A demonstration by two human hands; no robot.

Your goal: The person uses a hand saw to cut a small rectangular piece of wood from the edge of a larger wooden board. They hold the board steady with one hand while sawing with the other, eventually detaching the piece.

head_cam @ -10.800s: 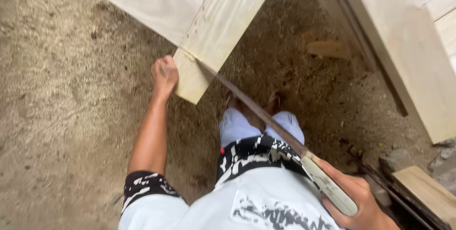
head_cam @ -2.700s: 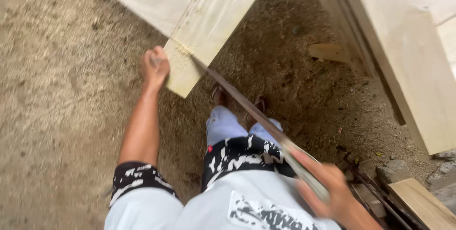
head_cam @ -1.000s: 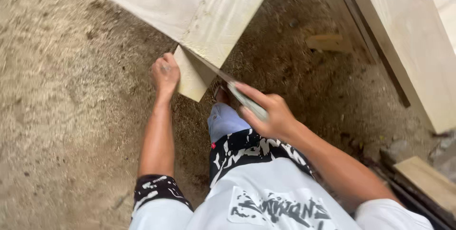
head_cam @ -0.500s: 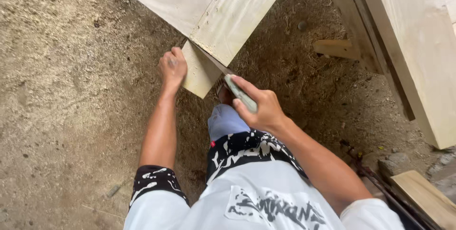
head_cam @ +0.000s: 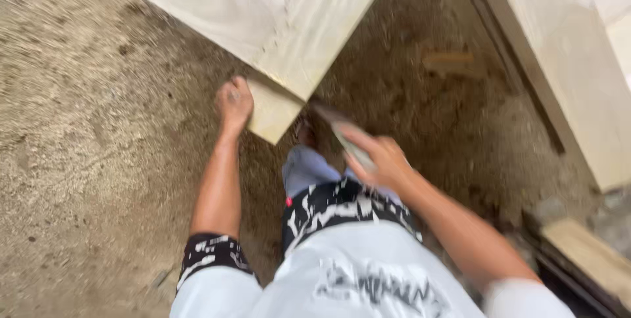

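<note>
Head view, looking down on a person sawing the projecting end of a pale timber frame. The left hand (head_cam: 234, 102), at centre left of the frame, is closed with its fingers wrapped on the offcut end (head_cam: 273, 111) of the plank (head_cam: 322, 25), which runs down from the upper middle of the frame; the grip is clamped on that short end piece. The right hand (head_cam: 381, 160), just right of centre, is closed around the pale handle of a handsaw (head_cam: 342, 135), whose blade reaches up and left toward the cut but is motion-blurred, so its exact line in the kerf cannot be told. The person's trouser leg (head_cam: 309, 170) and a foot (head_cam: 304, 133) lie directly below the cut, on the sandy ground (head_cam: 85, 160). Further pale boards (head_cam: 565, 62) cross the upper right, and another wooden piece (head_cam: 588, 259) lies at lower right. Risks, as a judgement: the offcut appears nearly free, so it may split away and tear the plank's face, or drop toward the foot; the left hand's fingers sit near the saw's path, so a jump of the blade could reach them; a saw breaking through suddenly could travel on toward the leg.
</note>
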